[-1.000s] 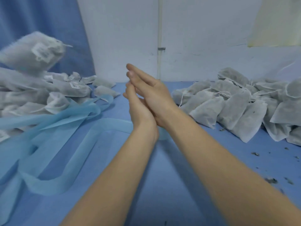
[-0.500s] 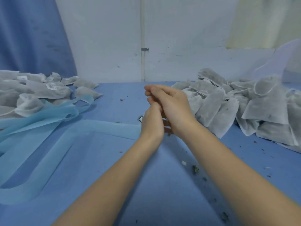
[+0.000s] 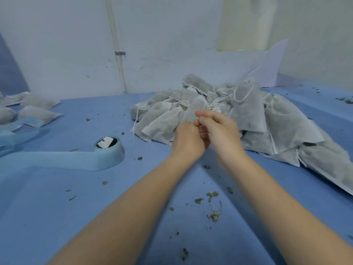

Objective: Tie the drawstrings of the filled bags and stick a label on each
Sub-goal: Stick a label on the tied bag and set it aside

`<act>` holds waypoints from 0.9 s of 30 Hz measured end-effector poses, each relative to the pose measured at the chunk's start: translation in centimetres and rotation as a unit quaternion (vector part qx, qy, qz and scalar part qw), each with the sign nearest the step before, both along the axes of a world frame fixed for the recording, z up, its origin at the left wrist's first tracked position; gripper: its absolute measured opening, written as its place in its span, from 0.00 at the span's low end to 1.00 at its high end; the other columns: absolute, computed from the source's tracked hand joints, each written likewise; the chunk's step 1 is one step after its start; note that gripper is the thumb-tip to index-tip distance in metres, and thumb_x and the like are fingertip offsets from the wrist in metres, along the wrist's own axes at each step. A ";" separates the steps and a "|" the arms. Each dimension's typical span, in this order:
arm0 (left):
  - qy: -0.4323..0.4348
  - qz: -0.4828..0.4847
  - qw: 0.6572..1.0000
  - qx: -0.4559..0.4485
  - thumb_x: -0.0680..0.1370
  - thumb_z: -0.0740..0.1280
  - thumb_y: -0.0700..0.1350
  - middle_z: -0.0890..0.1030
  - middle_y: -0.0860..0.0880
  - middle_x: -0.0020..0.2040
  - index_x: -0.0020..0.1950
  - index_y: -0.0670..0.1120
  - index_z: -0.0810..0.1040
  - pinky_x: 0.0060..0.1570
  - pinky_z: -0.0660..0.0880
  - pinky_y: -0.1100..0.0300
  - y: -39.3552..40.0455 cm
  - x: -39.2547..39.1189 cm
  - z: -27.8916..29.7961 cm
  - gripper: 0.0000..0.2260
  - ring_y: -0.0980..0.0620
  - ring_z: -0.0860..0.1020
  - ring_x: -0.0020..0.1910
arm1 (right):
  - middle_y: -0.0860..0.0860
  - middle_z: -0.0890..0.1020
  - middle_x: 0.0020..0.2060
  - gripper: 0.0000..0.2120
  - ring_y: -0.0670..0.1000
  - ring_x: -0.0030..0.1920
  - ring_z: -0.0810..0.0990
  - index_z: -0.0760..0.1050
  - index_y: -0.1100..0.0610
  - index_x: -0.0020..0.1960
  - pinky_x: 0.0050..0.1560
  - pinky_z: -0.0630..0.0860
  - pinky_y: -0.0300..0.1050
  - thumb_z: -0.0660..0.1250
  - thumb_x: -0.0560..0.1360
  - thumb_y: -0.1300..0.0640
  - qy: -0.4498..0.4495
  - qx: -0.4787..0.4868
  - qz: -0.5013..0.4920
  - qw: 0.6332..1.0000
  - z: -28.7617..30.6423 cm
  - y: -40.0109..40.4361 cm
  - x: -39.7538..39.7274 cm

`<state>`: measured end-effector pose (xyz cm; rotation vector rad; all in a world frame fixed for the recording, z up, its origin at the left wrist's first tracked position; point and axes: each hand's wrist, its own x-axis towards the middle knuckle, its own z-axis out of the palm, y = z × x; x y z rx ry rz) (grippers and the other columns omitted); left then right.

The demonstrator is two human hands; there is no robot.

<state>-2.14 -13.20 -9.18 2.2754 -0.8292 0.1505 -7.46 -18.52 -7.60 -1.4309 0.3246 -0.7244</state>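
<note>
A heap of grey filled drawstring bags (image 3: 248,115) lies on the blue table at the right. In front of its near edge my two hands meet. A blurred bag (image 3: 193,109) stands up from the heap just behind my fingers. My right hand (image 3: 219,131) pinches it with curled fingers near its top. My left hand (image 3: 186,140) is curled against the bag's lower part, its fingertips hidden. The roll of light blue label tape (image 3: 108,150) with a white label inside stands to the left of my hands.
A long strip of blue backing tape (image 3: 57,161) trails left from the roll. Several bags (image 3: 38,111) lie at the far left. Green herb crumbs (image 3: 212,196) are scattered on the blue table (image 3: 76,207). A white wall closes the back.
My view swung right, away from the left pile. My hands, pressed flat together before, moved forward to the right heap and curled at a bag. The label roll came into view.
</note>
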 end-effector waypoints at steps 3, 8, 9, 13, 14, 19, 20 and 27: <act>-0.040 0.032 0.999 0.005 0.76 0.60 0.43 0.78 0.42 0.52 0.55 0.43 0.78 0.52 0.74 0.50 -1.1 0.1 -0.8 0.11 0.43 0.76 0.52 | 0.43 0.80 0.27 0.12 0.37 0.27 0.75 0.80 0.51 0.43 0.31 0.70 0.30 0.63 0.75 0.65 0.008 -0.007 -0.004 1.000 -0.4 -0.9 0.3; -0.077 0.078 0.992 0.056 0.78 0.58 0.43 0.73 0.42 0.58 0.62 0.42 0.71 0.57 0.69 0.52 -1.8 0.4 -1.8 0.14 0.42 0.71 0.59 | 0.43 0.81 0.29 0.10 0.38 0.31 0.76 0.77 0.49 0.42 0.39 0.71 0.36 0.63 0.74 0.64 0.028 -0.042 -0.012 0.999 -1.0 -1.8 0.8; -0.069 0.076 0.993 0.054 0.78 0.58 0.42 0.73 0.41 0.58 0.62 0.42 0.71 0.56 0.70 0.51 -1.7 0.4 -1.8 0.13 0.41 0.71 0.59 | 0.44 0.81 0.30 0.10 0.40 0.34 0.77 0.77 0.49 0.43 0.42 0.73 0.39 0.63 0.74 0.64 0.032 -0.056 -0.018 0.998 -1.1 -1.9 0.7; -0.071 0.073 0.993 0.052 0.77 0.61 0.42 0.74 0.39 0.55 0.60 0.41 0.71 0.51 0.68 0.51 -0.7 0.1 -1.6 0.13 0.39 0.71 0.58 | 0.45 0.81 0.43 0.12 0.43 0.44 0.78 0.78 0.54 0.56 0.53 0.75 0.39 0.63 0.75 0.63 0.067 -0.254 -0.069 0.962 -1.4 -2.6 -0.1; -0.065 0.073 0.994 0.044 0.76 0.62 0.42 0.74 0.39 0.55 0.59 0.41 0.71 0.51 0.68 0.51 -0.2 0.1 -1.5 0.13 0.39 0.71 0.58 | 0.47 0.81 0.48 0.14 0.45 0.50 0.78 0.77 0.56 0.59 0.57 0.72 0.39 0.63 0.75 0.64 0.069 -0.311 -0.076 0.945 -1.4 -2.9 -0.3; -0.036 0.044 0.998 0.004 0.72 0.66 0.46 0.78 0.44 0.51 0.56 0.45 0.74 0.49 0.74 0.49 2.9 -0.8 -0.4 0.13 0.42 0.74 0.52 | 0.50 0.78 0.62 0.15 0.49 0.64 0.71 0.75 0.57 0.64 0.63 0.60 0.34 0.63 0.78 0.61 0.047 -0.475 -0.073 0.876 -1.3 -3.3 -0.7; -0.033 0.036 0.999 -0.006 0.72 0.67 0.47 0.79 0.45 0.48 0.54 0.46 0.74 0.48 0.75 0.49 3.6 -1.1 -0.2 0.12 0.42 0.76 0.50 | 0.49 0.78 0.61 0.14 0.48 0.63 0.72 0.76 0.57 0.63 0.63 0.61 0.36 0.63 0.78 0.59 0.046 -0.484 -0.067 0.871 -1.3 -3.2 -0.7; -0.017 0.041 0.998 -0.047 0.68 0.67 0.45 0.77 0.55 0.38 0.44 0.53 0.75 0.39 0.73 0.57 9.3 -2.4 0.3 0.07 0.51 0.74 0.40 | 0.47 0.79 0.34 0.17 0.40 0.37 0.73 0.81 0.60 0.48 0.39 0.65 0.28 0.59 0.81 0.50 0.036 -0.444 -0.015 0.895 -2.0 -2.0 -1.2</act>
